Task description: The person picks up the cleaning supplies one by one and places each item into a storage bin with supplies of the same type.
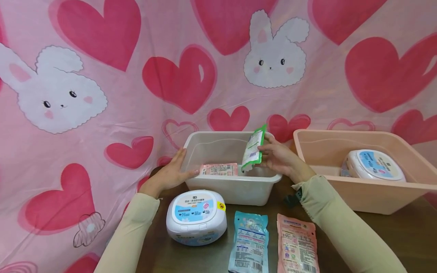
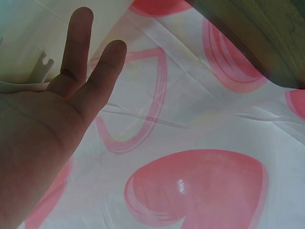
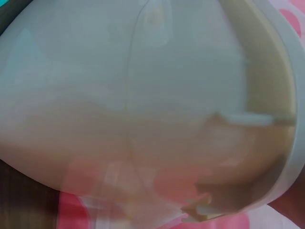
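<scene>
right grip [image 1: 280, 154] pinched a green-edged packet [image 1: 253, 147], tilted at the mouth of the white tub [image 1: 232, 188]; left grip [image 1: 169, 173], fingers spread, touched the tub's left rim. nearest on the tabletop [image 1: 205, 261] lay a blue packet [image 1: 249, 242] and a pink packet [image 1: 297, 244], a white box [image 1: 197, 218] beside them, all three seemingly left to do. beyond, another pink packet [image 1: 219, 169] already lay inside the white tub. rightward, a peach tub [image 1: 362, 195] held a second white box [image 1: 377, 165].
</scene>
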A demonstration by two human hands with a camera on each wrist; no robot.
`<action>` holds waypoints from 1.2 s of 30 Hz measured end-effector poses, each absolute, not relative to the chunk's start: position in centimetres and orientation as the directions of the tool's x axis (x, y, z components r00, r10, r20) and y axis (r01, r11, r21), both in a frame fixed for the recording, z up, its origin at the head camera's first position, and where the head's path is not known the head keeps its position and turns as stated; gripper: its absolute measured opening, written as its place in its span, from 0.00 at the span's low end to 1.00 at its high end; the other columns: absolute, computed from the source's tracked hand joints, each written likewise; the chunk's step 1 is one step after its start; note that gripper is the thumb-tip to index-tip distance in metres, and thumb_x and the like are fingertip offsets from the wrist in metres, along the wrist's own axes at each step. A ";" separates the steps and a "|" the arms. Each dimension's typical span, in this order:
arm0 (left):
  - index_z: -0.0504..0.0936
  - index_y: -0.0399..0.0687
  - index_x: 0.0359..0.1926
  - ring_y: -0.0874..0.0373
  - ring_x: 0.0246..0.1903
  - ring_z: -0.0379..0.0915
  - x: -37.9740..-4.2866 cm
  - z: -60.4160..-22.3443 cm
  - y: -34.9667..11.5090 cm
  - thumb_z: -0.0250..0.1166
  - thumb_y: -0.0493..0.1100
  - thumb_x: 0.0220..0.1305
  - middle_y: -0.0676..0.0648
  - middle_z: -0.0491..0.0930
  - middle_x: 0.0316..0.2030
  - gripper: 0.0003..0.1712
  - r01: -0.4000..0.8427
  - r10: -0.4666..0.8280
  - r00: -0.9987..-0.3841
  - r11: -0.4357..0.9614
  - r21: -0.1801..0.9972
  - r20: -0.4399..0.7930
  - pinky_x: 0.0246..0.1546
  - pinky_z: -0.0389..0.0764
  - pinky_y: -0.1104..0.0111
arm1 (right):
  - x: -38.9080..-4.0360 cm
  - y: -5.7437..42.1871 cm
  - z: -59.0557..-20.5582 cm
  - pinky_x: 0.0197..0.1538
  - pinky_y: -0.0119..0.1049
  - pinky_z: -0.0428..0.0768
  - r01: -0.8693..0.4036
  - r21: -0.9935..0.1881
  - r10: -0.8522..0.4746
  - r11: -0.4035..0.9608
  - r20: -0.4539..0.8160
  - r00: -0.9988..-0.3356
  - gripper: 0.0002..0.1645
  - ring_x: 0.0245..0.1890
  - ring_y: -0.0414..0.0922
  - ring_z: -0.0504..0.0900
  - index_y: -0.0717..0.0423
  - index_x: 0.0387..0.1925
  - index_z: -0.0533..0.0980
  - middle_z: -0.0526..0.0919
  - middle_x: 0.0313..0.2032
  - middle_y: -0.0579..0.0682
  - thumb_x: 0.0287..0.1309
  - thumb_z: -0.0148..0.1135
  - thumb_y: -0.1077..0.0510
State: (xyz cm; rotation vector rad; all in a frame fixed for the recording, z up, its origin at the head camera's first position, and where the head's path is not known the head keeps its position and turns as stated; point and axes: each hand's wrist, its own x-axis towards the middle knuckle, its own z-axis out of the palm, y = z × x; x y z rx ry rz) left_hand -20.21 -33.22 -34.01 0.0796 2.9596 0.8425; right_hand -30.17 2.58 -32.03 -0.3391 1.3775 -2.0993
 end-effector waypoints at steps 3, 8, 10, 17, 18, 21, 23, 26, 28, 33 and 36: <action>0.35 0.51 0.82 0.34 0.74 0.46 -20.2 -34.0 -33.1 0.62 0.74 0.59 0.44 0.37 0.80 0.67 0.038 0.070 -0.997 0.852 0.523 -0.042 0.64 0.60 0.33 | -29.9 2.5 -31.8 0.70 0.59 0.62 0.292 -0.936 -0.569 -0.197 -0.133 -0.812 0.39 0.61 0.58 0.70 0.47 0.81 0.39 0.56 0.70 0.67 0.77 0.40 0.63; 0.35 0.50 0.81 0.34 0.74 0.44 -20.2 -33.9 -33.1 0.62 0.74 0.60 0.43 0.36 0.80 0.66 0.048 0.077 -0.996 0.855 0.516 -0.034 0.64 0.58 0.34 | -29.4 2.6 -31.7 0.67 0.54 0.69 0.229 -0.963 -0.515 -0.144 -0.125 -0.848 0.36 0.58 0.53 0.75 0.51 0.80 0.44 0.64 0.67 0.64 0.78 0.43 0.59; 0.35 0.49 0.81 0.34 0.74 0.44 -20.2 -33.8 -33.0 0.62 0.74 0.60 0.43 0.36 0.80 0.66 0.050 0.078 -0.996 0.855 0.516 -0.032 0.65 0.58 0.34 | -29.3 2.7 -31.7 0.66 0.53 0.70 0.217 -0.965 -0.515 -0.150 -0.111 -0.850 0.36 0.60 0.54 0.75 0.51 0.80 0.46 0.66 0.66 0.62 0.78 0.44 0.58; 0.34 0.51 0.82 0.34 0.74 0.45 -20.0 -33.8 -32.8 0.63 0.73 0.59 0.43 0.37 0.80 0.66 0.032 0.066 -0.997 0.842 0.539 -0.044 0.64 0.60 0.33 | -28.9 3.2 -31.6 0.66 0.53 0.70 0.202 -0.948 -0.507 -0.245 -0.052 -0.860 0.29 0.68 0.62 0.66 0.49 0.74 0.56 0.78 0.56 0.53 0.77 0.47 0.57; 0.34 0.52 0.82 0.34 0.74 0.46 -19.9 -33.8 -32.8 0.64 0.73 0.58 0.44 0.37 0.80 0.67 0.026 0.062 -0.997 0.840 0.542 -0.048 0.63 0.60 0.33 | -28.8 3.4 -31.6 0.66 0.53 0.71 0.198 -0.946 -0.504 -0.257 -0.043 -0.863 0.27 0.68 0.62 0.67 0.49 0.73 0.58 0.79 0.54 0.52 0.77 0.47 0.57; 0.34 0.53 0.82 0.33 0.73 0.46 -19.9 -33.9 -32.9 0.64 0.74 0.58 0.44 0.37 0.80 0.67 0.016 0.054 -0.997 0.837 0.546 -0.052 0.63 0.60 0.32 | -28.4 3.9 -31.4 0.63 0.50 0.75 0.170 -0.947 -0.505 -0.273 -0.009 -0.863 0.23 0.64 0.59 0.73 0.47 0.69 0.62 0.81 0.53 0.51 0.77 0.49 0.55; 0.35 0.53 0.82 0.34 0.74 0.46 -19.8 -33.9 -32.9 0.64 0.74 0.57 0.44 0.37 0.80 0.67 0.013 0.050 -0.997 0.838 0.545 -0.052 0.63 0.60 0.33 | -28.1 4.4 -31.3 0.60 0.47 0.77 0.160 -0.945 -0.518 -0.285 0.011 -0.856 0.21 0.61 0.56 0.77 0.46 0.67 0.63 0.80 0.56 0.53 0.77 0.50 0.54; 0.35 0.53 0.82 0.34 0.74 0.45 -19.8 -34.0 -33.0 0.64 0.75 0.57 0.43 0.37 0.80 0.67 0.012 0.046 -0.998 0.842 0.540 -0.051 0.64 0.59 0.33 | -27.6 5.0 -31.1 0.59 0.44 0.79 0.149 -0.942 -0.543 -0.299 0.040 -0.839 0.20 0.58 0.52 0.79 0.45 0.66 0.64 0.78 0.59 0.55 0.77 0.50 0.53; 0.35 0.52 0.82 0.34 0.74 0.45 -19.8 -34.0 -33.1 0.63 0.75 0.57 0.43 0.37 0.80 0.67 0.014 0.048 -0.998 0.845 0.534 -0.049 0.64 0.59 0.33 | -27.2 5.5 -31.0 0.59 0.44 0.78 0.133 -0.944 -0.559 -0.303 0.062 -0.827 0.19 0.57 0.51 0.80 0.44 0.65 0.65 0.78 0.60 0.55 0.77 0.50 0.54; 0.35 0.52 0.82 0.33 0.74 0.44 -19.8 -34.1 -33.2 0.62 0.76 0.57 0.43 0.36 0.80 0.68 0.013 0.047 -0.998 0.849 0.528 -0.051 0.64 0.57 0.32 | -26.0 6.5 -30.8 0.61 0.46 0.77 0.074 -0.946 -0.595 -0.315 0.136 -0.792 0.17 0.58 0.52 0.80 0.43 0.63 0.68 0.81 0.57 0.51 0.78 0.46 0.55; 0.35 0.53 0.82 0.34 0.74 0.43 -19.8 -34.1 -33.2 0.61 0.77 0.57 0.43 0.36 0.80 0.67 0.014 0.047 -0.998 0.852 0.523 -0.049 0.64 0.57 0.32 | -25.3 7.1 -30.6 0.60 0.46 0.77 0.055 -0.944 -0.612 -0.326 0.166 -0.773 0.16 0.56 0.52 0.81 0.44 0.62 0.70 0.82 0.55 0.51 0.78 0.45 0.57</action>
